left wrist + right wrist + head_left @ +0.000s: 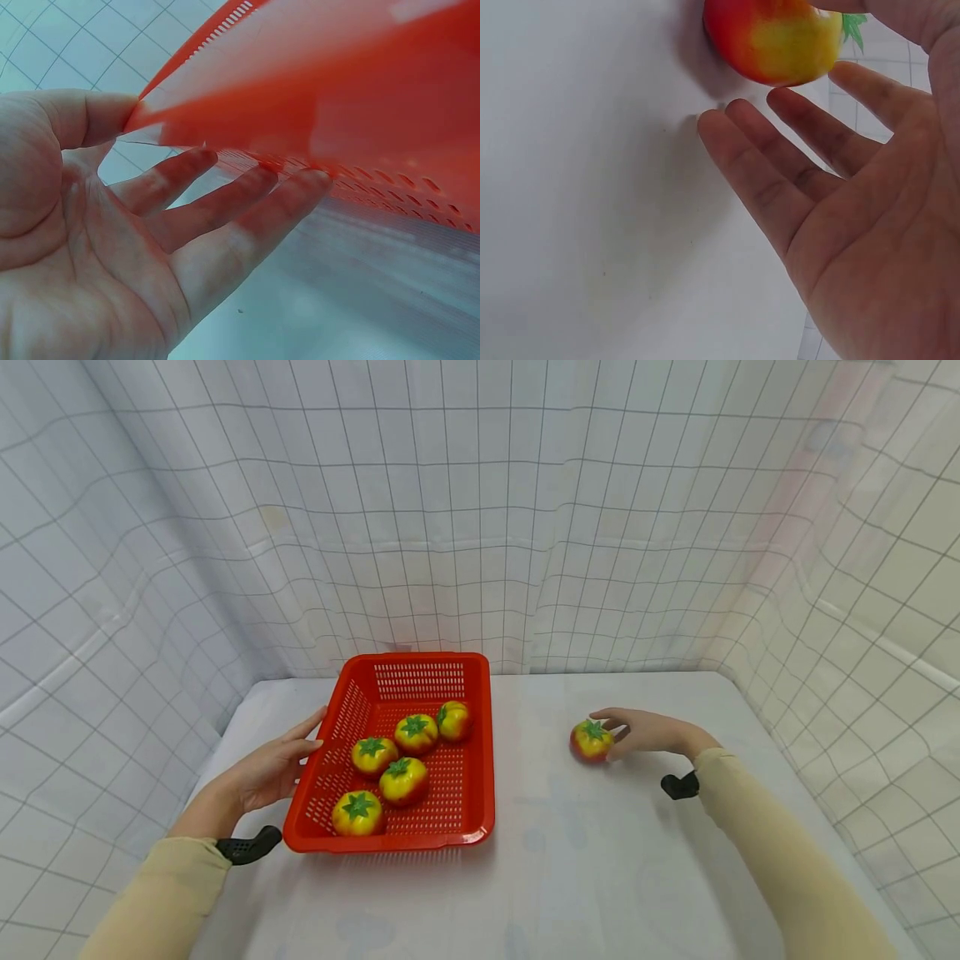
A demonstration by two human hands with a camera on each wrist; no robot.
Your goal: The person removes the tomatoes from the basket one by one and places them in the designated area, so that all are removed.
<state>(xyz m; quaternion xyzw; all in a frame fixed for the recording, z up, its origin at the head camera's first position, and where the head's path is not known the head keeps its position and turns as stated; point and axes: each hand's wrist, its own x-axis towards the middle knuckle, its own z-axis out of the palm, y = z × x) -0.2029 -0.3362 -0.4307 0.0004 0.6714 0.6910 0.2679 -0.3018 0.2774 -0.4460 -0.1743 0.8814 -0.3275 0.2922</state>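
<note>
My left hand [273, 772] is at the left side of a red plastic basket [486, 752]. In the left wrist view its thumb touches the basket's rim, and the fingers [247, 217] reach nearly straight against the perforated wall. Inside the basket lie several yellow-and-red tomatoes [405, 783] with green star-shaped tops. Another such tomato [587, 745] sits on the table to the right of the basket. Around its right side is my right hand [651, 733], thumb and fingers spread. In the right wrist view the fingertips are close to this tomato [780, 45]; firm contact cannot be made out.
The basket and the single tomato stand on a white-covered table [570, 877]. White curtains with a dark grid [480, 527] hang behind the table and along both sides. A black wrist mount [251, 846] sticks out from the left sleeve, another [680, 787] from the right.
</note>
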